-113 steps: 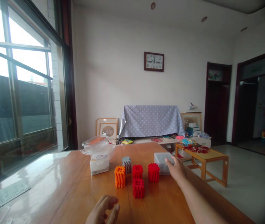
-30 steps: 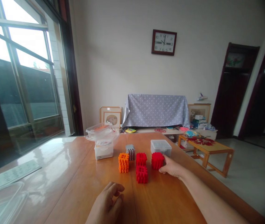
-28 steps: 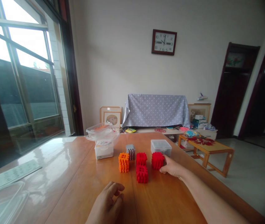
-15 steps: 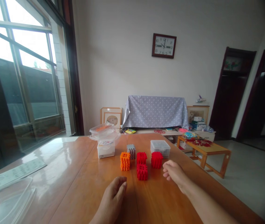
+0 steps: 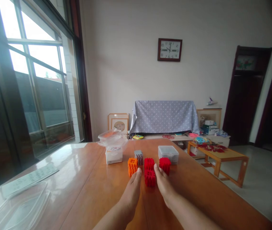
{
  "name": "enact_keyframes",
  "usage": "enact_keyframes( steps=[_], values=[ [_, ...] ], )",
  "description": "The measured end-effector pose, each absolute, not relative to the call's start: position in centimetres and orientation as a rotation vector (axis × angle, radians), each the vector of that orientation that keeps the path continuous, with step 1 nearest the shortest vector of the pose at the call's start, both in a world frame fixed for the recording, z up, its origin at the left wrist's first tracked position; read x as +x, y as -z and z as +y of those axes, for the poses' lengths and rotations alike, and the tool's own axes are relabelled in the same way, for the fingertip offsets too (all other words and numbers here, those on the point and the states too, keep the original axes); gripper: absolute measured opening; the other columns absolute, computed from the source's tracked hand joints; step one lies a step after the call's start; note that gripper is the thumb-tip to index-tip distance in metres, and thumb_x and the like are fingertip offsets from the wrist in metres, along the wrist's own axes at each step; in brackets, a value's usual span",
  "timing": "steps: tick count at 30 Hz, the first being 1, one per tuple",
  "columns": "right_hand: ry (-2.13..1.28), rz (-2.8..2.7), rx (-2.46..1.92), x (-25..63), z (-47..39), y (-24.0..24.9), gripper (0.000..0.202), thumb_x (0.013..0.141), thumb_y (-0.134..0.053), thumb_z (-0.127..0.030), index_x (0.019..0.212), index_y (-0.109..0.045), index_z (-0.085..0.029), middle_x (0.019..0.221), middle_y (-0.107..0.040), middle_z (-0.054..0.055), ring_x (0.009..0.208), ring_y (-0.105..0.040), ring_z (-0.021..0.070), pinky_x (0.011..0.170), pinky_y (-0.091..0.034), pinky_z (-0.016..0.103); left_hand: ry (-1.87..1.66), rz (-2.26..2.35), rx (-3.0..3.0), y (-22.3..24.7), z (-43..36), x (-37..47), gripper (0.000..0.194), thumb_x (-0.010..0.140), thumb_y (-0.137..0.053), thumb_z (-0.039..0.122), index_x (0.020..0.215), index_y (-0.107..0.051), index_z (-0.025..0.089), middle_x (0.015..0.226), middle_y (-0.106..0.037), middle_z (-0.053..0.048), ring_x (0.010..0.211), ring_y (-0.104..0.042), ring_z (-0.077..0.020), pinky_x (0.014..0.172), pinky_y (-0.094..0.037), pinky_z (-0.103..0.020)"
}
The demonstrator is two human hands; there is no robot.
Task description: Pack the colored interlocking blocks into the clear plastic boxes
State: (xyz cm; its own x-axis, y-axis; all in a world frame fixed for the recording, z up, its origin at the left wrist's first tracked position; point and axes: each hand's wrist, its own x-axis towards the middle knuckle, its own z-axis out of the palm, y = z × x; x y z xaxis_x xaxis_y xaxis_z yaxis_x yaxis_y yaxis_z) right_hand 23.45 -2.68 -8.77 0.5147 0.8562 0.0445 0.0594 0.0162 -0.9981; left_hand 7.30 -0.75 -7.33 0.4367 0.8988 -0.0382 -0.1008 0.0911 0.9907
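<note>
Two red blocks, one nearer [image 5: 150,178] and one just behind it [image 5: 149,164], stand between my hands on the wooden table [image 5: 97,195]. My left hand [image 5: 131,191] is on edge with fingers stretched forward, holding nothing, close to the front of an orange block [image 5: 132,166]. On the other side my right hand [image 5: 164,184], also flat and on edge, has its fingertips beside the nearer red pair. A third red block [image 5: 165,165] sits just beyond the right hand. Behind the orange block is a grey block [image 5: 138,157].
A lidded clear box [image 5: 168,154] stands behind the right red block. At the back left, clear containers [image 5: 114,155] are stacked. Printed sheets [image 5: 30,179] and clear lids [image 5: 18,207] lie at the left. A low wooden table [image 5: 218,153] stands beyond the right edge.
Both hands have moved to either side of the red pair, the left forward and rightward, the right leftward. Their curled fingers have straightened. The view has shifted slightly.
</note>
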Motion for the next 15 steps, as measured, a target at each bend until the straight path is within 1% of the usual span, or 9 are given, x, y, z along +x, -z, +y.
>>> enact_keyframes(
  steps=[3,5,8,11,13,15],
  values=[
    [-0.753,-0.855,-1.459,23.5,-1.4,8.8,0.081,0.090,-0.039,-0.077,0.144,-0.055,-0.020,0.155,-0.049,0.010,0.147,-0.040,0.0284,0.122,-0.027,0.039,-0.903,0.831,1.320,6.5,0.0,9.2,0.078,0.093,-0.045,0.071,0.153,-0.043,0.021,0.164,-0.034,-0.007,0.154,-0.024,-0.0278,0.127,-0.016,-0.043],
    [-0.742,-0.841,-1.493,23.6,-0.7,8.9,0.083,0.089,-0.038,-0.079,0.145,-0.055,-0.020,0.155,-0.049,0.010,0.148,-0.038,0.0295,0.123,-0.025,0.040,-0.926,0.846,1.337,6.2,0.6,10.3,0.076,0.096,-0.040,0.070,0.152,-0.043,0.018,0.163,-0.036,-0.008,0.154,-0.024,-0.0259,0.127,-0.017,-0.040],
    [-0.730,-0.829,-1.503,23.7,0.2,9.1,0.085,0.088,-0.040,-0.080,0.147,-0.053,-0.020,0.157,-0.046,0.011,0.149,-0.036,0.0305,0.123,-0.026,0.040,-0.895,0.840,1.335,6.3,1.6,11.8,0.075,0.097,-0.033,0.070,0.150,-0.047,0.018,0.159,-0.043,-0.009,0.151,-0.033,-0.0257,0.126,-0.024,-0.038],
    [-0.737,-0.830,-1.493,23.9,0.8,9.3,0.083,0.087,-0.041,-0.079,0.145,-0.055,-0.020,0.154,-0.050,0.012,0.146,-0.041,0.0303,0.120,-0.030,0.040,-0.865,0.815,1.313,6.8,2.4,12.8,0.076,0.096,-0.030,0.073,0.147,-0.051,0.021,0.154,-0.049,-0.008,0.147,-0.040,-0.0261,0.123,-0.030,-0.037],
    [-0.731,-0.835,-1.494,24.0,1.2,9.5,0.083,0.087,-0.043,-0.078,0.142,-0.057,-0.019,0.150,-0.054,0.014,0.143,-0.045,0.0303,0.118,-0.033,0.039,-0.889,0.819,1.298,7.1,2.8,13.3,0.078,0.095,-0.032,0.074,0.147,-0.050,0.019,0.155,-0.048,-0.009,0.148,-0.039,-0.0258,0.124,-0.027,-0.036],
    [-0.720,-0.844,-1.494,24.0,1.5,9.6,0.082,0.088,-0.044,-0.077,0.141,-0.058,-0.017,0.148,-0.056,0.016,0.141,-0.048,0.0306,0.117,-0.034,0.039,-0.911,0.852,1.287,7.4,3.2,13.7,0.080,0.094,-0.035,0.075,0.149,-0.047,0.017,0.159,-0.042,-0.011,0.150,-0.034,-0.0256,0.126,-0.021,-0.036]
  ],
)
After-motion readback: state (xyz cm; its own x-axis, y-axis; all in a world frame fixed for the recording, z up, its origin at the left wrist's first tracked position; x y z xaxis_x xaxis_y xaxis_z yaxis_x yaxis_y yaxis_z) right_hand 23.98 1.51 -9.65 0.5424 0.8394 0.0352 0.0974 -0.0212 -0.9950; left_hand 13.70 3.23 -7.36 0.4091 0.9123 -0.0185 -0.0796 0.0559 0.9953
